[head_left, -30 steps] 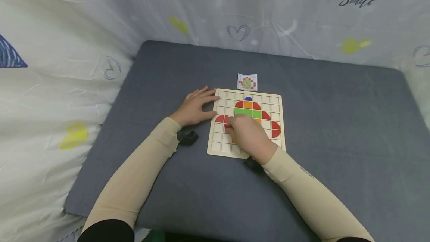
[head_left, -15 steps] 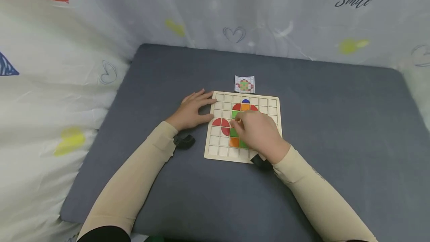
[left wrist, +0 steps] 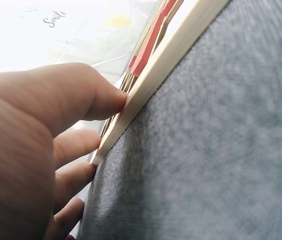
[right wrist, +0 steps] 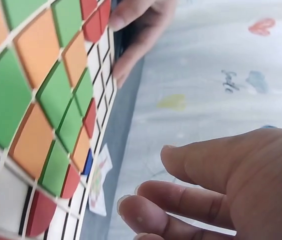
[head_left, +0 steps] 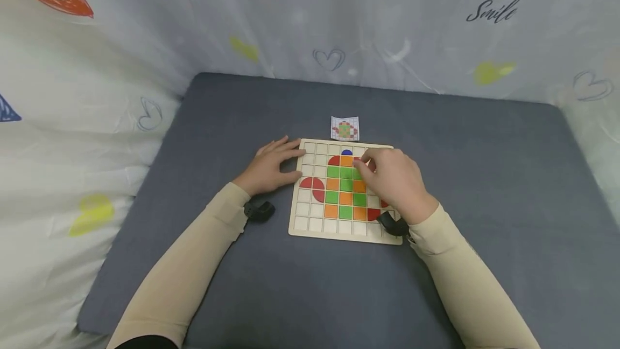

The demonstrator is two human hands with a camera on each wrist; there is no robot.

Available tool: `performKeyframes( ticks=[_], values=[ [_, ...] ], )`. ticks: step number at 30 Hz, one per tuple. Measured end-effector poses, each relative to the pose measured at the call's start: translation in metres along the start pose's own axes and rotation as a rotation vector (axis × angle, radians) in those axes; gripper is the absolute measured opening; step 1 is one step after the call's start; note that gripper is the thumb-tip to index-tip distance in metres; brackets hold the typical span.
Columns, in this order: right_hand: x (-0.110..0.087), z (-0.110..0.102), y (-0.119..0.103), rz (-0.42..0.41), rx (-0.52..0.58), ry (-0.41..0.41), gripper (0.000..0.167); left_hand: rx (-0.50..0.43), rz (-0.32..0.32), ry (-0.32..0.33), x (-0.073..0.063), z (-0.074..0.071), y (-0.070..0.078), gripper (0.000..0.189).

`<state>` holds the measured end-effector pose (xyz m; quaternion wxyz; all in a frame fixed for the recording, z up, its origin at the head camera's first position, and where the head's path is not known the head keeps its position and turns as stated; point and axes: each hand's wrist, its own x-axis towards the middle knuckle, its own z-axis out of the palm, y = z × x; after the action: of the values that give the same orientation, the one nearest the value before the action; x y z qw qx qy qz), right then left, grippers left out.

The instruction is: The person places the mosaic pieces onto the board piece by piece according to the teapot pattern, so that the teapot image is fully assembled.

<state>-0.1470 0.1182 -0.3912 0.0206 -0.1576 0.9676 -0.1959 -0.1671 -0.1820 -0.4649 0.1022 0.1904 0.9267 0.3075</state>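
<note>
A square wooden grid board (head_left: 301, 224) lies on the table, filled in part with flat green and orange squares, red rounded pieces (head_left: 318, 195) and a blue half-round piece (head_left: 346, 152). My left hand (head_left: 268, 168) rests at the board's left edge; in the left wrist view its thumb (left wrist: 96, 95) touches the wooden rim. Over the board's upper right hovers my right hand (head_left: 399, 182), covering several cells. In the right wrist view, its fingers (right wrist: 191, 197) are loosely bent, apart from the thumb, with nothing between them.
A small card (head_left: 345, 129) printed with a similar coloured pattern lies just behind the board. The dark grey table (head_left: 271, 284) reaches back to a white curtain (head_left: 290, 26) with hearts and lettering. Black camera mounts (head_left: 259, 211) sit at both wrists.
My right hand has moved from the board's left-centre to its upper right, uncovering green, orange and red pieces. My left hand stays at the edge. The head view has tilted up slightly.
</note>
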Motion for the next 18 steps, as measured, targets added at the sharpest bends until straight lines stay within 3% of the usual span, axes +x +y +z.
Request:
performKeyframes(
  ticks=[14,18],
  values=[
    [0.009,-0.002,0.012,0.045,0.018,-0.002,0.025,-0.028,-0.015,0.025,-0.013,0.003,-0.011,0.063],
    [0.012,0.001,0.017,0.033,0.032,-0.057,0.029,-0.045,-0.026,0.025,-0.015,0.008,-0.016,0.063]
  ],
)
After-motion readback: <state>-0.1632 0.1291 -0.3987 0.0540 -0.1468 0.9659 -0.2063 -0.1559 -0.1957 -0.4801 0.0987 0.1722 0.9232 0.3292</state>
